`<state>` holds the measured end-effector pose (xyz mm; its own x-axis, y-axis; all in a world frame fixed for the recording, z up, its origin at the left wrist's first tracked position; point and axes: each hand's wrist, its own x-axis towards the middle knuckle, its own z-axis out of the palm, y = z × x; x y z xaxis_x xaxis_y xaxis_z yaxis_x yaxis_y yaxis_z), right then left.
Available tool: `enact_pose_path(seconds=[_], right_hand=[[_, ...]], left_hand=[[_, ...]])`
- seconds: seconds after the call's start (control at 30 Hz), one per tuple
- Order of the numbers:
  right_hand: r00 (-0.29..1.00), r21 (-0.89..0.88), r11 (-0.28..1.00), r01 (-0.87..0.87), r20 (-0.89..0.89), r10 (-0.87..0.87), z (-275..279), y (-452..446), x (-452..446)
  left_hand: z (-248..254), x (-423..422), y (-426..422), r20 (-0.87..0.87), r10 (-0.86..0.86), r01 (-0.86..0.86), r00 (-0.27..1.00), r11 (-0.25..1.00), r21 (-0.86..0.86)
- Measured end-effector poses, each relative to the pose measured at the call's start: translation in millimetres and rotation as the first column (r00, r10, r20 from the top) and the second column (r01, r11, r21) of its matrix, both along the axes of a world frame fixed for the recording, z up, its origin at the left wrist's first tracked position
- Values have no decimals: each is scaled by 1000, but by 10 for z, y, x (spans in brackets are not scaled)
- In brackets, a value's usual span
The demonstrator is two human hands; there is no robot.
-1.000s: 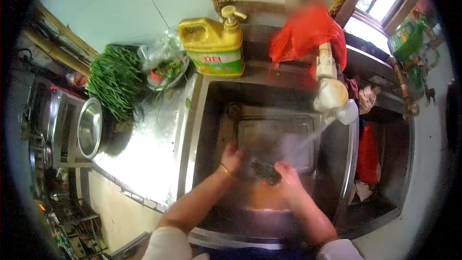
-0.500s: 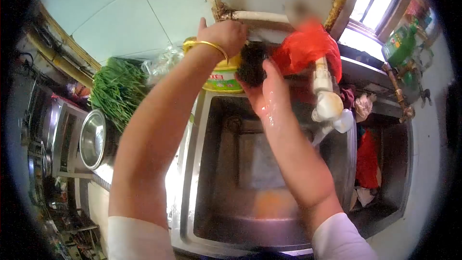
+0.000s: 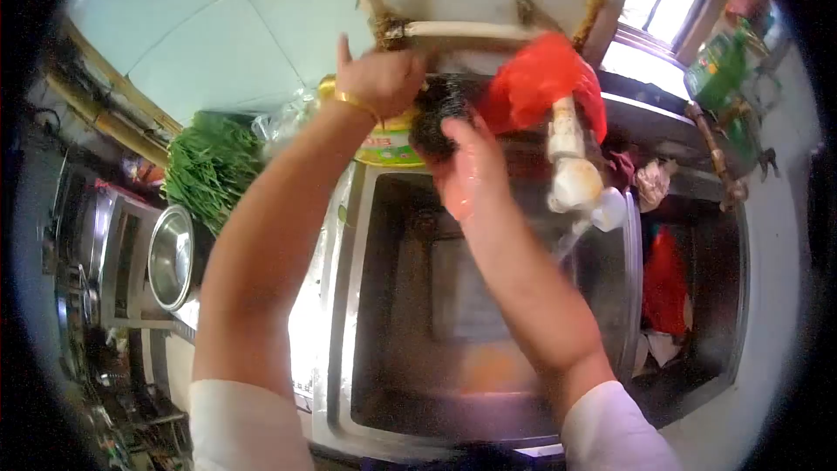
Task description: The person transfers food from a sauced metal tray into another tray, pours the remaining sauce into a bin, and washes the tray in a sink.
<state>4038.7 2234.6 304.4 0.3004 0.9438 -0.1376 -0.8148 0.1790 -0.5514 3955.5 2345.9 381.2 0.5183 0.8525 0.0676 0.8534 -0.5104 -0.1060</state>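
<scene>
My right hand, wet and slightly smeared by motion, grips a dark, rough-textured clump with the thumb laid over its edge. What kind of thing it is I cannot make out. At the clump's upper left is my left hand, wearing a gold bangle, its thumb stuck up and its fingers curled. Whatever those fingers hold is hidden. Both hands are above the back edge of a metal sink. Behind the left wrist stands a yellow and green tub, partly covered.
A red plastic bag hangs beside a white tap, right of my hands. Green leafy vegetables and a metal bowl stand at the left. A second basin holds a red thing. A green bottle is at far right.
Both hands and the dark clump have shifted a little left in the view, as have the tap and bag. The right thumb lies further over the clump.
</scene>
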Motion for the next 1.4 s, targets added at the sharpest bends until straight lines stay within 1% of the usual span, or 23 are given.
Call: enact_pose_path(seconds=[0.1, 0.13, 0.17, 0.2, 0.23, 0.3, 0.4, 0.47, 0.5, 0.53, 0.57, 0.63, 0.67, 0.83, 0.9, 0.97, 1.03, 1.1, 1.17, 1.2, 1.23, 1.3, 1.4], right_hand=[[992, -30, 994, -108, -63, 106, -68, -115, -2], [993, -22, 993, -114, -33, 113, -116, -241, 16], [994, -11, 994, -106, 1, 106, -157, -461, 6], [994, -310, 944, -112, -44, 103, -148, -940, 67], [994, -266, 959, -101, -72, 84, -387, -1223, 89], [985, -253, 952, -173, -21, 173, -622, -1892, 246], [997, -424, 906, -3, 74, 38, -836, -2939, 334], [868, -584, 779, 228, 484, 109, -854, -3609, 438], [915, -487, 806, 336, 372, -157, -987, -3882, 400], [846, -514, 728, 453, 506, -168, -1059, -4193, 412], [798, -318, 757, 571, 428, -423, -870, -4412, 390], [631, -434, 459, 775, 553, -543, -845, -4841, 279], [602, -328, 506, 798, 475, -642, -727, -5051, 208], [146, -223, 76, 972, 317, -937, -1014, -5690, -273], [111, -262, 40, 964, 265, -958, -1273, -5905, -507], [155, -414, 69, 908, 178, -972, -1522, -6111, -780], [149, -534, 50, 844, 144, -978, -1755, -6258, -1022], [214, -633, 69, 771, 156, -964, -2071, -6338, -1301], [302, -694, 92, 714, 187, -935, -2573, -6489, -1548], [265, -665, 168, 727, 47, -963, -2737, -6538, -1682], [342, -690, 182, 701, 101, -934, -2917, -6572, -1821], [480, -710, 194, 678, 228, -847, -3267, -6619, -1978], [553, -700, 288, 653, 181, -813, -3429, -6671, -2061]], left_hand=[[-48, 7, 123, -23, 65, -65, 998, 998, 12], [86, -83, -40, 76, -89, 76, 993, 984, 160], [273, -105, -190, 209, -107, 73, 972, 984, 163], [39, -232, -75, 479, -180, -59, 859, 895, 443], [68, -324, -327, 570, -281, -37, 772, 875, 482], [15, -535, -933, 514, -441, 139, 736, 841, 523], [-480, -822, -1972, 459, -535, 435, 709, 844, 313], [-929, -949, -2731, 492, -540, 595, 683, 802, 54], [-1092, -1003, -3038, 462, -589, 676, 663, 737, -30], [-1183, -1054, -3395, 475, -591, 723, 652, 673, -155], [-1379, -1144, -3630, 515, -586, 759, 625, 609, -230], [-1560, -1229, -3984, 608, -577, 836, 545, 428, -343], [-1584, -1250, -4194, 707, -505, 861, 495, 393, -322], [-1771, -1547, -4604, 915, -161, 928, 371, 17, -373], [-1716, -1677, -4909, 897, -41, 891, 441, -102, -442], [-1751, -1768, -5178, 814, -119, 789, 569, -201, -581], [-2046, -1956, -5502, 682, -133, 649, 719, -224, -727], [-2272, -2071, -5723, 369, 3, 360, 930, -220, -907], [-2946, -2237, -5871, 296, -69, 291, 953, -82, -953], [-3264, -2325, -5845, 279, -204, 295, 938, 56, -954], [-3573, -2338, -5828, 232, -349, 308, 908, 177, -935], [-4038, -2217, -5861, 207, 250, 196, 946, 68, -978], [-5022, -2107, -5470, 179, 620, -10, 764, 289, -957]])
